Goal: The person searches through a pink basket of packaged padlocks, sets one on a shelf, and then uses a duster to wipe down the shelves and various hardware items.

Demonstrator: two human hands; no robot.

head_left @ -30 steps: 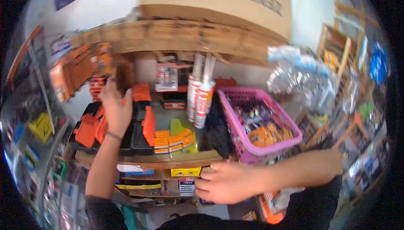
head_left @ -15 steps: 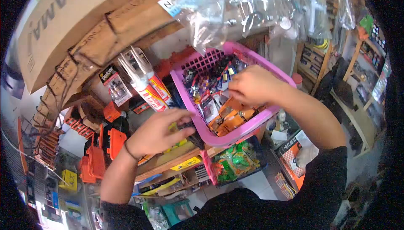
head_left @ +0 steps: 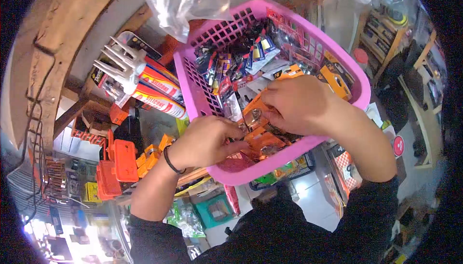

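Observation:
A pink plastic basket [head_left: 282, 161] is heaped with small packaged goods. Over its near side, my right hand [head_left: 301, 104] has its fingers and thumb closed on an orange packet [head_left: 255, 113] with a small metal part showing in it. My left hand [head_left: 210, 141], a dark band at the wrist, reaches over the basket's near left rim. Its curled fingertips meet the lower left end of that same packet; its grip is partly hidden. More orange packets [head_left: 265, 141] lie beneath the hands. Dark blister packs [head_left: 258, 51] fill the far part of the basket.
Silicone tubes [head_left: 156, 97] with white nozzles stand left of the basket. An open orange case [head_left: 118, 162] sits at the lower left. Clear plastic bags [head_left: 185, 1] hang above the far rim. Below the basket is a dark crate [head_left: 304, 165] with green packets.
My left hand has moved right, from outside the basket to over its near rim, meeting the packet. The view has come closer to the basket. My right hand stays over the orange packets.

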